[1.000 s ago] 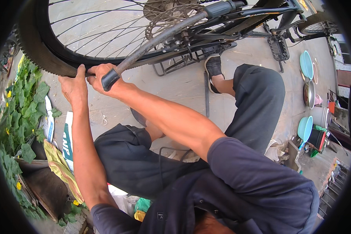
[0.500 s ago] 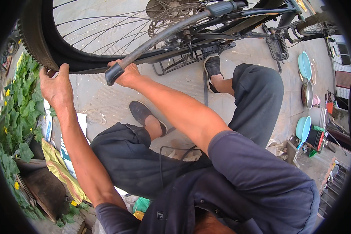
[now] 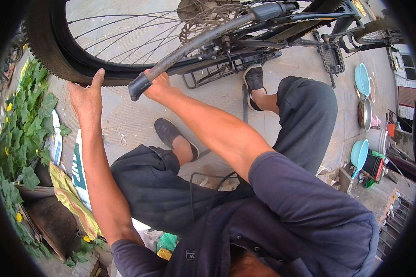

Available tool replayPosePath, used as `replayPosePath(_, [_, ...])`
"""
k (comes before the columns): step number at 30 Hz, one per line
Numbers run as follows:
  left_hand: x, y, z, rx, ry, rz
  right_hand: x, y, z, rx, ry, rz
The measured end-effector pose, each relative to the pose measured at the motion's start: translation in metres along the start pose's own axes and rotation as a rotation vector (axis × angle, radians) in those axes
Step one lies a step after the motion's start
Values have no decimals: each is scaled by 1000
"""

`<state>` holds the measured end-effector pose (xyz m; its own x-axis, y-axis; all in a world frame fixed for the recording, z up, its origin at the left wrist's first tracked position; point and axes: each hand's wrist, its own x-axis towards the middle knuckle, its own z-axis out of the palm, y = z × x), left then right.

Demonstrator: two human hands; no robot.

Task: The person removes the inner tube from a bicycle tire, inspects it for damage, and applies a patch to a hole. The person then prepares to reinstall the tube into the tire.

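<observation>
A bicycle's black knobbly tyre (image 3: pixel 44 55) runs along the top left, on a spoked wheel whose black rim (image 3: pixel 120 69) shows inside it. At the tyre's lower edge my left hand (image 3: pixel 88 99) grips it, thumb up on the rim side and fingers bent under the tread. Farther right, my right hand (image 3: pixel 158 88) is closed at the same edge, its fingers partly hidden. A grey kickstand (image 3: pixel 196 44) with a black rubber foot (image 3: pixel 139 86) slants across in front of that hand. A disc rotor (image 3: pixel 196 30) sits near the hub.
Leafy plants with yellow flowers (image 3: pixel 25 120) and a yellow sack (image 3: pixel 74 198) lie to the left. A pedal (image 3: pixel 330 57) juts out at upper right. Turquoise basins (image 3: pixel 359 153) and a metal bowl (image 3: pixel 365 114) stand at right. My shoes (image 3: pixel 168 133) rest on the paved ground.
My left hand has slid right along the tyre, its thumb now higher against the rim. My right hand and the kickstand have shifted slightly right.
</observation>
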<state>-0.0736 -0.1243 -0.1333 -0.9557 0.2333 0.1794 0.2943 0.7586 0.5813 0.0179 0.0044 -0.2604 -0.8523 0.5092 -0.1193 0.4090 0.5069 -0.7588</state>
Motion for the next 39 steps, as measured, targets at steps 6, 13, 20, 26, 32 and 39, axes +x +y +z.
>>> replayPosePath(6, [3, -30, 30, -92, -17, 46, 2, -46, 6, 156, 30, -112])
replayPosePath(13, [2, 11, 3, -30, 147, -46, -12, -97, -26, 396, 143, -330])
replayPosePath(20, [7, 22, -30, -102, 177, 53, -3, 3, 10, 66, -10, -61])
replayPosePath(26, [-1, 49, -49, -110, 276, 68, -15, 47, -7, -112, -31, 22])
replayPosePath(32, [-6, 44, -31, 61, 281, 78, -9, 62, -8, -236, 1, 36])
replayPosePath(39, [7, -15, 21, -8, 70, 17, -8, 80, -19, -313, -65, 45])
